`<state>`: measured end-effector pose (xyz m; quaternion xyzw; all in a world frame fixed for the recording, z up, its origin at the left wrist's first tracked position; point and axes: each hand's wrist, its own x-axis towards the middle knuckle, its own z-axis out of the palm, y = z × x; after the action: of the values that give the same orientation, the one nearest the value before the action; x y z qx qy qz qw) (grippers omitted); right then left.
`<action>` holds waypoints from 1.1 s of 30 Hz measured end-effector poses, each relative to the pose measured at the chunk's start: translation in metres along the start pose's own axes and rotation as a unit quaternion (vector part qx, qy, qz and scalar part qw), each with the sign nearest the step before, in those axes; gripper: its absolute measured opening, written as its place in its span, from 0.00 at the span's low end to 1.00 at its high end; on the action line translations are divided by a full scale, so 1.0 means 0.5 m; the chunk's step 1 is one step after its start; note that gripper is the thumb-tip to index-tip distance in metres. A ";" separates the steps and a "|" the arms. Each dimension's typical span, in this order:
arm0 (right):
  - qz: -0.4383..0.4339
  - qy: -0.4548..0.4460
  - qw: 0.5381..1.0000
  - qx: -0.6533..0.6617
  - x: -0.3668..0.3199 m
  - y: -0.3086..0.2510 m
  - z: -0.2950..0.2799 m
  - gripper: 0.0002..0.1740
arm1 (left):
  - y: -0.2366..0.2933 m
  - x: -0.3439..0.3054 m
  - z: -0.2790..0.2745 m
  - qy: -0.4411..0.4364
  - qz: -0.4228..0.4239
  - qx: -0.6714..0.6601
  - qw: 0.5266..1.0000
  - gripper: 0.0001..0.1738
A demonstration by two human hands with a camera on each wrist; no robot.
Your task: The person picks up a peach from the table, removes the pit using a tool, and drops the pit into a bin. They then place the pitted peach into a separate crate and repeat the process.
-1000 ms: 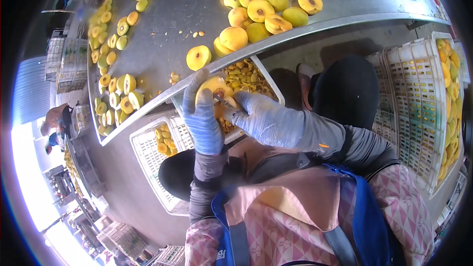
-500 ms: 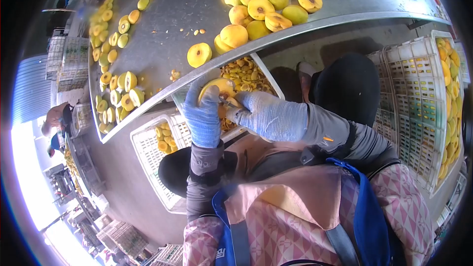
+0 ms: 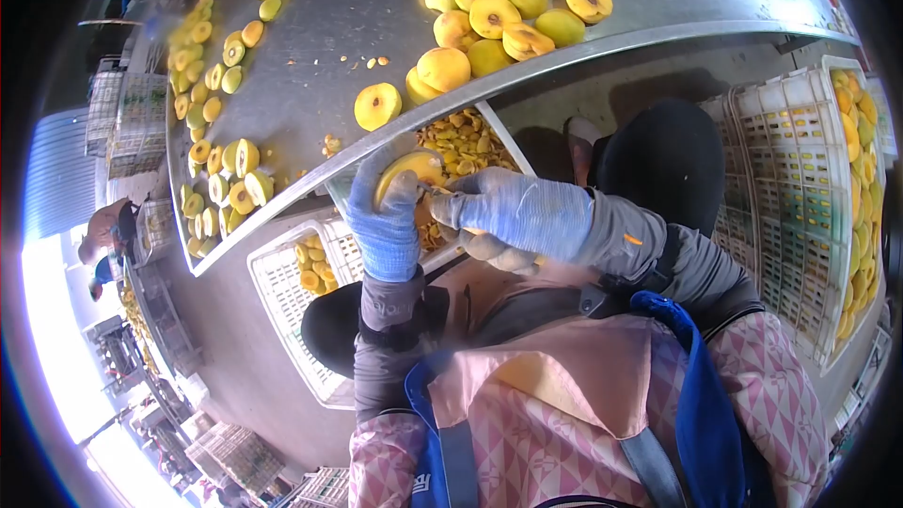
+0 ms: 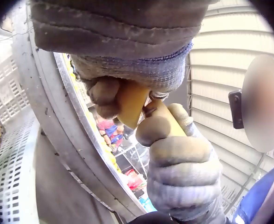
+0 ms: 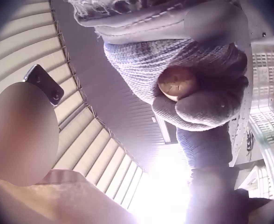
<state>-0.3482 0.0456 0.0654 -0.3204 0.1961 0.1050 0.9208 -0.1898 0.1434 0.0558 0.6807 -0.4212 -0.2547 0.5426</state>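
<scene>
Gloved in blue and grey, the left hand (image 3: 384, 230) grips a yellow fruit half (image 3: 414, 169) just below the metal table's edge. In the left wrist view this fruit half (image 4: 131, 103) lies between the left hand's fingers, close against the right hand (image 4: 183, 168). At the fruit's right side in the head view, the right hand (image 3: 527, 218) has its fingers curled round a small tool, mostly hidden. The round end of a brown handle (image 5: 178, 84) shows in the right hand (image 5: 204, 111) in the right wrist view. The tool's tip cannot be made out.
Fruit halves (image 3: 494, 16) lie on the metal table (image 3: 320, 56). Beneath its edge is a container of yellow scraps (image 3: 466, 141). A white crate (image 3: 282, 292) stands lower left, and stacked crates (image 3: 771, 198) with fruit stand right. Another person (image 3: 108, 226) is far left.
The right hand has rolled over, and its lower fingers now show beneath it. The fruit half in the left hand has tilted, showing less of its cut face. The left thumb has moved onto the fruit.
</scene>
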 end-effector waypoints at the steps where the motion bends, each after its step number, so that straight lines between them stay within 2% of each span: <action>1: -0.009 0.034 0.998 -0.048 -0.001 -0.004 0.005 0.18 | -0.002 0.002 0.001 -0.003 -0.007 -0.007 1.000 0.31; 2: -0.011 0.033 0.998 -0.049 -0.001 -0.003 0.002 0.18 | -0.008 0.004 0.002 -0.002 -0.005 -0.006 1.000 0.31; 4: 0.018 -0.023 0.994 0.110 0.001 0.003 -0.012 0.22 | -0.022 0.004 0.004 -0.001 -0.017 -0.094 0.995 0.30; 7: 0.028 -0.061 0.994 0.088 0.010 0.007 -0.022 0.18 | -0.017 -0.001 0.001 -0.011 -0.020 -0.089 0.996 0.34; 11: 0.043 -0.050 0.996 0.063 -0.007 -0.011 -0.012 0.19 | -0.014 -0.006 0.001 -0.002 -0.020 -0.072 0.997 0.34; 13: 0.044 -0.056 0.995 0.067 -0.008 -0.009 -0.018 0.20 | -0.018 -0.005 0.002 -0.001 0.011 -0.073 0.997 0.28; 14: 0.042 -0.056 0.995 0.066 -0.005 -0.010 -0.016 0.20 | -0.019 -0.004 0.003 -0.001 0.014 -0.074 0.997 0.28; 15: -0.001 0.003 0.998 -0.057 0.002 -0.010 -0.011 0.20 | -0.019 -0.003 0.005 0.008 0.000 -0.083 0.996 0.27; 16: -0.045 0.061 0.981 -0.176 0.008 -0.007 -0.008 0.19 | -0.020 -0.003 0.006 0.017 -0.014 -0.092 0.995 0.26; 17: -0.046 0.060 0.981 -0.177 0.012 0.007 -0.007 0.19 | -0.023 -0.001 0.007 0.018 -0.013 -0.091 0.996 0.26; 18: -0.204 0.197 0.860 -0.425 0.016 0.021 0.000 0.19 | -0.028 0.003 0.008 0.040 -0.007 -0.058 0.997 0.25; 19: -0.336 0.312 0.636 -0.621 0.016 0.029 0.007 0.19 | -0.031 0.005 0.009 0.062 -0.003 -0.024 0.998 0.25; 20: -0.273 0.294 0.671 -0.623 0.006 0.031 0.011 0.21 | -0.030 0.005 0.010 0.062 -0.004 -0.022 0.998 0.25; 24: -0.280 0.291 0.682 -0.610 0.002 0.021 0.001 0.20 | -0.034 0.012 0.010 0.066 0.024 -0.022 0.997 0.24; 26: -0.247 0.269 0.732 -0.575 0.009 0.018 -0.005 0.24 | -0.029 0.013 0.011 0.061 0.034 -0.032 0.997 0.25; 27: -0.246 0.268 0.732 -0.575 0.017 0.021 -0.011 0.24 | -0.014 0.010 0.014 0.061 0.015 -0.043 0.997 0.25; 29: -0.305 0.213 0.798 -0.474 0.031 0.033 -0.025 0.24 | -0.010 0.008 0.016 0.060 -0.005 -0.054 0.997 0.26; 33: -0.298 0.209 0.822 -0.438 0.032 0.034 -0.021 0.25 | -0.036 0.009 0.012 0.053 0.011 -0.072 0.996 0.28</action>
<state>-0.3421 0.0531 0.0417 -0.7472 0.2118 -0.1688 0.6069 -0.1872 0.1377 0.0376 0.6477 -0.3798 -0.2415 0.6148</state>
